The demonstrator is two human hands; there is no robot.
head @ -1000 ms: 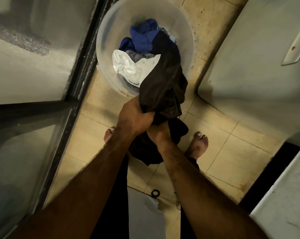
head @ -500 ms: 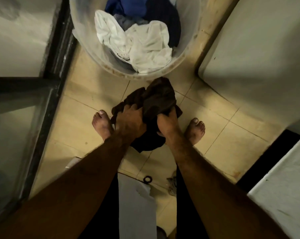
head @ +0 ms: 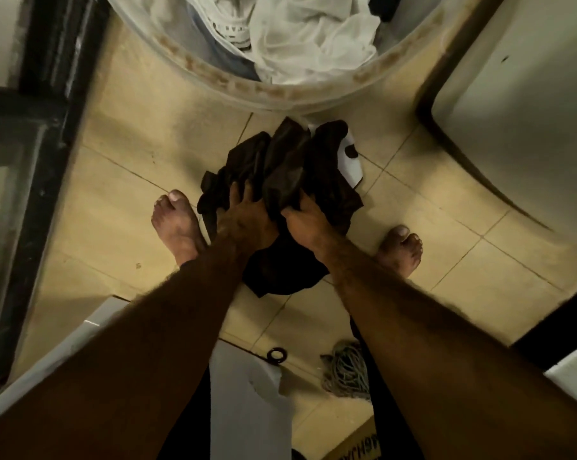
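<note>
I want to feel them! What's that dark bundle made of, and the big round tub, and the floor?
The dark bundle looks like soft, matt cloth: it crumples into loose folds. The tub seems to be cloudy, see-through plastic, a bit stained: you can see dimly through its wall. The floor is probably glazed tile, smooth and faintly shiny, with straight joint lines.

The left hand [head: 244, 224] and right hand [head: 305, 224] are bare. The left forearm [head: 181, 313] and right forearm [head: 399, 313] are bare and hairy. Black trousers [head: 189, 423] cover the legs. The left foot [head: 176, 227] and right foot [head: 401, 249] are bare.
</note>
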